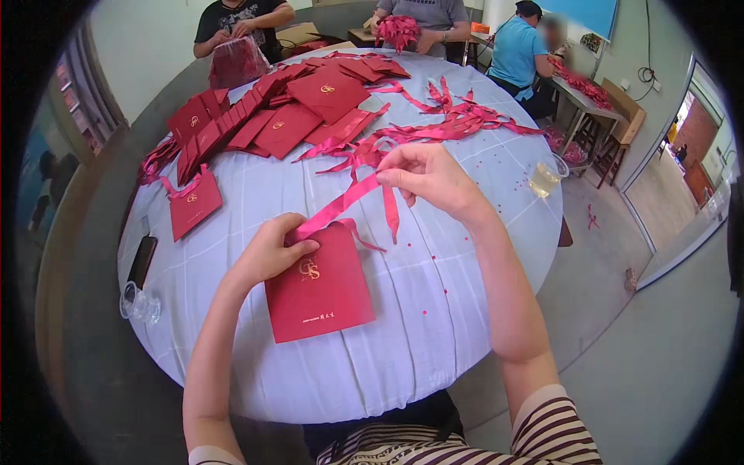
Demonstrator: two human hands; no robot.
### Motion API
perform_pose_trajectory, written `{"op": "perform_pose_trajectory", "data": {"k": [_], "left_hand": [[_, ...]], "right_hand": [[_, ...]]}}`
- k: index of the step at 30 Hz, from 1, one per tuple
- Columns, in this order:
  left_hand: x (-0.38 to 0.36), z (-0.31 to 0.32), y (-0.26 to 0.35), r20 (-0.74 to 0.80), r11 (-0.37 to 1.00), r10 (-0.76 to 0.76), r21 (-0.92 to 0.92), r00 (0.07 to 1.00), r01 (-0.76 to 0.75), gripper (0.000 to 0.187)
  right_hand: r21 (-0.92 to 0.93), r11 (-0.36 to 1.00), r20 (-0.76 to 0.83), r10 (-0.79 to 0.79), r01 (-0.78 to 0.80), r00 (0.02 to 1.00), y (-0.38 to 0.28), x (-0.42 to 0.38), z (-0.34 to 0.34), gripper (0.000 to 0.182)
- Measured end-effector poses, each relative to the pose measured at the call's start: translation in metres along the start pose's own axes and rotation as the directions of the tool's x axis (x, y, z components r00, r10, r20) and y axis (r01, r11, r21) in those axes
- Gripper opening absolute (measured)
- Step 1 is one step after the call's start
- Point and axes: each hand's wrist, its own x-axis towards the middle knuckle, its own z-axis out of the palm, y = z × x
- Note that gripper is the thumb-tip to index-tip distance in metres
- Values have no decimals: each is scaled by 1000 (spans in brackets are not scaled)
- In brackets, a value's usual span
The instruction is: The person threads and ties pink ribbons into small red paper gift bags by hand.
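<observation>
A flat red paper gift bag (325, 291) with gold lettering lies on the cloth in front of me. My left hand (275, 248) is closed at its top left corner, thumb on the front face; its other fingertips are hidden. From there a pink ribbon (341, 203) stretches up and right, pulled fairly straight. Its upper part is pinched between thumb and fingers of my right hand (426, 180), raised over the table. One loose ribbon end hangs below that hand, and another curls by the bag's top edge.
Red bags (329, 93) are heaped at the table's far side, beside loose pink ribbons (457, 120). One bag (194, 203) lies apart at left, near a phone (142, 260) and a clear cup (139, 306). A cup of yellowish liquid (545, 180) stands right. Several people work beyond.
</observation>
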Motion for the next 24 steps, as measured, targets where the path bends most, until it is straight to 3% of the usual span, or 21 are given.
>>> {"op": "perform_pose_trajectory", "data": {"k": [3,5,7,9,10,11,12,13,17,19,23,24], "left_hand": [[-2,-12,12,78,995,-77,-55,994,81,21],[-10,-23,28,-32,995,101,5,994,-100,19],[-23,-28,53,-120,991,137,11,983,-137,16],[-34,-29,65,-239,952,304,117,922,-283,15],[-39,-27,70,-274,953,298,137,914,-270,21],[-44,-26,68,-282,954,293,140,913,-263,21],[-46,-24,65,-284,945,319,172,904,-279,28],[-47,-23,63,-287,932,348,204,892,-298,36],[-46,-22,61,-283,908,384,288,879,-304,48],[-47,-21,65,-281,908,375,304,883,-288,54],[-43,-16,60,-303,859,443,413,844,-302,65],[-44,-21,62,-212,860,403,421,890,-289,68]], "right_hand": [[144,979,-72,-136,145,988,-8,-2,4,14],[396,874,-140,-245,281,959,-12,-5,9,13],[490,794,-129,-341,359,931,-22,-12,17,9],[616,722,66,-447,316,892,-30,-22,21,7],[507,836,263,-381,209,886,-40,-31,17,8],[509,835,272,-386,209,882,-41,-33,15,8],[232,963,484,-238,139,842,-42,-35,12,10],[-84,990,627,-32,109,778,-44,-34,11,12],[-251,953,511,-18,169,859,-41,-33,19,13],[-246,922,454,-162,298,876,-41,-33,19,10],[-124,930,350,-286,347,892,-38,-30,21,9],[-108,919,353,-322,380,879,-34,-26,23,9]]}}
